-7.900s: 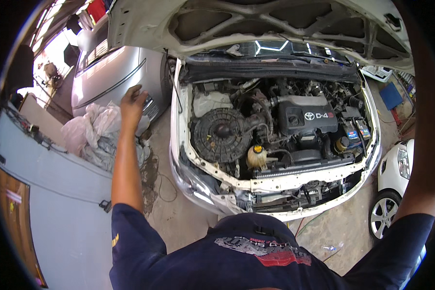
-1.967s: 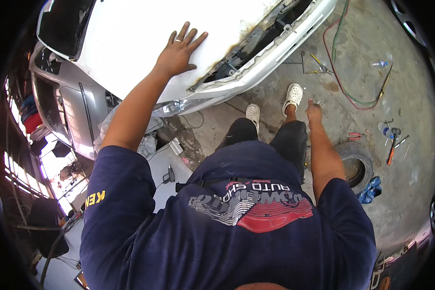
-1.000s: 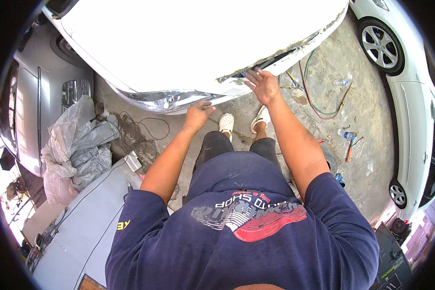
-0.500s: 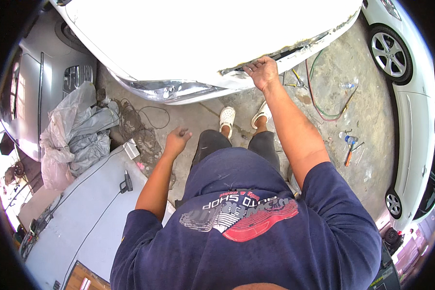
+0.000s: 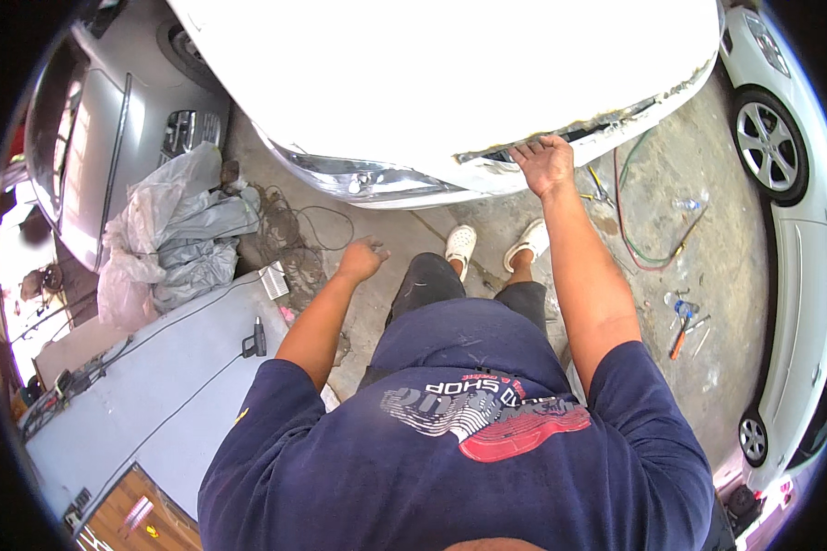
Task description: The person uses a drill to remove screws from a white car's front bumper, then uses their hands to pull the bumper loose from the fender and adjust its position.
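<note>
In front of me is a white car's hood, its front edge chipped and rough along a dark gap. My right hand rests at that edge, palm partly turned up and fingers stretched out and apart against the rim. Below the gap runs the white bumper, with a clear headlight to the left of my right hand. My left hand hangs in the air below the headlight, apart from the car. Its fingers are loosely bent and spread, with nothing visible in them.
Crumpled plastic sheeting lies at left by a silver car. A black gun-shaped tool lies on a pale blue-grey panel. Hoses, a screwdriver and other tools lie on the floor at right, near another white car.
My view has shifted, so the car and floor things sit farther right and slightly lower. My right hand stays at the hood edge; my left hand remains in the air.
</note>
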`<control>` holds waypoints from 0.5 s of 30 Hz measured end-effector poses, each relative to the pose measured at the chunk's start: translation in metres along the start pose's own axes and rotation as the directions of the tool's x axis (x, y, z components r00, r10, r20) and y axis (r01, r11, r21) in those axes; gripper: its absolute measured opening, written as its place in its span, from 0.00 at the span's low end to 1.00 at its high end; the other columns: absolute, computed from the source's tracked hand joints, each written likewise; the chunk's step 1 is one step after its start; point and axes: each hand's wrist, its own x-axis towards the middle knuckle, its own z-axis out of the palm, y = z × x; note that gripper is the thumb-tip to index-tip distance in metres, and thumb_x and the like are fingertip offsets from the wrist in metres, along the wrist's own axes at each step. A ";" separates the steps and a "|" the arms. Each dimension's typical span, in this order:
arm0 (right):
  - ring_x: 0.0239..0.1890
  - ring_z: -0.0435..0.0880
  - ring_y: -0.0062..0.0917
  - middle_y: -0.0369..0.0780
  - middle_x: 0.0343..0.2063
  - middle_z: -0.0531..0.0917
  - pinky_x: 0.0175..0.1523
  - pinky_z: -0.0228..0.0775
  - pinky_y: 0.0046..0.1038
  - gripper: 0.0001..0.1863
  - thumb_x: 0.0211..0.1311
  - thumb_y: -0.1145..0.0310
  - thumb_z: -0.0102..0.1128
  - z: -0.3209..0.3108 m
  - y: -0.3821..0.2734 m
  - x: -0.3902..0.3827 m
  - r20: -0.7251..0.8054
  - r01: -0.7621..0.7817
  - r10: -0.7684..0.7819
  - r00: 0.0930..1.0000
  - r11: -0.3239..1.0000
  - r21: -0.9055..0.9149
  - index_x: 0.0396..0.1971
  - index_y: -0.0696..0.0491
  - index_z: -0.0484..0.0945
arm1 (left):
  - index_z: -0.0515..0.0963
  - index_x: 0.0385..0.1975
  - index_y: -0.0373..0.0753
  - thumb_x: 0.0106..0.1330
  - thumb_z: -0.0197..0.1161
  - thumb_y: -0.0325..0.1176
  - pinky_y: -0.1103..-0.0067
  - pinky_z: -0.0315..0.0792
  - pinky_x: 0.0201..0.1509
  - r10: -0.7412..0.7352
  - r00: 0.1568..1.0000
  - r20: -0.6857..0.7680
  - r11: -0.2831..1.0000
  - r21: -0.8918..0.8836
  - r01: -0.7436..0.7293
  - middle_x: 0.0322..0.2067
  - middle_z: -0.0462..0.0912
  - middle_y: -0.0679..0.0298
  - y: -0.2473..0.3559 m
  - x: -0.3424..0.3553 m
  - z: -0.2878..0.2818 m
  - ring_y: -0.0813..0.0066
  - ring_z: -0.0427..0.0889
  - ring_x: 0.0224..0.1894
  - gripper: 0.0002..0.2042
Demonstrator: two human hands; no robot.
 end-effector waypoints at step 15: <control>0.80 0.54 0.57 0.57 0.74 0.60 0.84 0.50 0.59 0.33 0.63 0.71 0.50 0.005 0.002 0.009 -0.197 -0.016 -0.002 0.980 0.996 -0.093 0.67 0.69 0.60 | 0.83 0.60 0.35 0.66 0.75 0.48 0.62 0.79 0.61 -0.204 0.950 -0.239 0.964 -0.218 0.152 0.53 0.88 0.45 -0.027 -0.073 -0.011 0.50 0.87 0.57 0.28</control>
